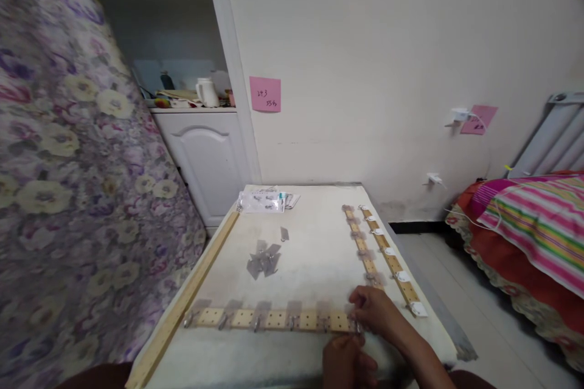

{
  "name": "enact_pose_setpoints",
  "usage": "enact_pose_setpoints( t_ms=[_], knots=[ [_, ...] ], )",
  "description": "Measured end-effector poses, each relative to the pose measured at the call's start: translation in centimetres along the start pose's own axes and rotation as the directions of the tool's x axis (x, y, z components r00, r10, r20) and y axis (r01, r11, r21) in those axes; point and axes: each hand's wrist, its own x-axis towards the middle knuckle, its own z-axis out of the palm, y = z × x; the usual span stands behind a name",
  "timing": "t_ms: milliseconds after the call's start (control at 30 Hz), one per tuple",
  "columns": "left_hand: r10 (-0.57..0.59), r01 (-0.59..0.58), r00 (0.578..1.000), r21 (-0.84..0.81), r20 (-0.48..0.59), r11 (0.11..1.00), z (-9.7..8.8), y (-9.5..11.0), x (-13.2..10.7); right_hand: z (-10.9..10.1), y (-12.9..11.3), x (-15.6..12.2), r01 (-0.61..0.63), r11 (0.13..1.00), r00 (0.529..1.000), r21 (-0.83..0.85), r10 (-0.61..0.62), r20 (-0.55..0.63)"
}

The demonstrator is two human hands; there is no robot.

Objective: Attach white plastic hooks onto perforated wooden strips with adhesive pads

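A wooden strip with drilled holes [276,318] lies crosswise near the table's front edge, with several clear-plate metal hooks spaced along it. At its right end, another metal hook [358,327] sits between my two hands. My right hand [371,311] comes in from the right, its thumb and fingers pinched at the top of that hook. Below the strip, my left hand [343,360] is curled, fingertips at the hook's lower end; what it grips is mostly hidden. A loose pile of clear-plate hooks [263,260] lies mid-table, with a single hook [285,234] beyond it.
Right of the pile lie a wooden strip with clear hooks [360,244] and another with white hooks [382,248]. A bare wooden bar [191,292] runs along the left edge. Plastic packaging [260,200] rests at the back of the white-covered table [314,225]. A bed [529,225] stands right.
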Motion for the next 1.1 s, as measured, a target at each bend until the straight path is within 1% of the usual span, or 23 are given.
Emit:
enact_pose_setpoints(
  t_ms=[133,333,500,600,667,767,867,933,1000,1100],
  knots=[
    [0.004,-0.004,1.000,-0.008,0.001,1.000,0.0,-0.1,0.2,0.1,-0.1,-0.1,-0.063,0.991,0.997,0.120,0.057,0.059],
    [0.006,-0.006,1.000,0.018,-0.005,1.000,-0.1,-0.5,0.8,0.3,0.5,0.5,-0.119,0.972,0.990,0.201,0.101,0.097],
    [0.018,-0.017,1.000,0.028,-0.007,0.999,0.0,-0.5,0.9,0.8,1.1,1.0,-0.138,0.977,0.987,0.162,0.121,0.108],
    [-0.001,0.001,1.000,0.015,0.018,1.000,0.1,-0.4,0.6,0.8,0.9,0.9,-0.123,0.989,0.988,0.082,0.114,0.102],
    [-0.021,0.020,0.999,0.017,0.026,1.000,0.1,-0.3,0.3,0.4,0.7,0.7,-0.065,0.998,0.996,-0.013,0.065,0.068],
    [-0.019,0.015,0.996,0.046,0.086,0.999,-0.6,-0.4,-0.4,-0.8,0.0,0.3,0.070,0.988,0.997,-0.138,-0.074,-0.021],
    [-0.023,0.007,0.989,0.103,0.148,0.995,-2.1,-0.3,-1.3,-2.0,-1.4,-0.3,0.171,0.965,0.963,-0.199,-0.206,-0.173],
    [-0.050,0.033,0.989,0.125,0.137,0.992,-3.6,0.0,-1.8,-2.1,-3.0,-0.8,0.228,0.943,0.927,-0.243,-0.286,-0.241],
    [-0.086,0.071,0.990,0.130,0.112,0.989,-5.3,0.5,-2.4,-1.2,-5.0,-1.5,0.299,0.912,0.898,-0.281,-0.369,-0.240],
    [-0.146,0.138,0.987,0.110,0.061,0.984,-7.8,1.2,-3.4,2.1,-8.3,-2.4,0.405,0.853,0.864,-0.329,-0.475,-0.168]
  ],
)
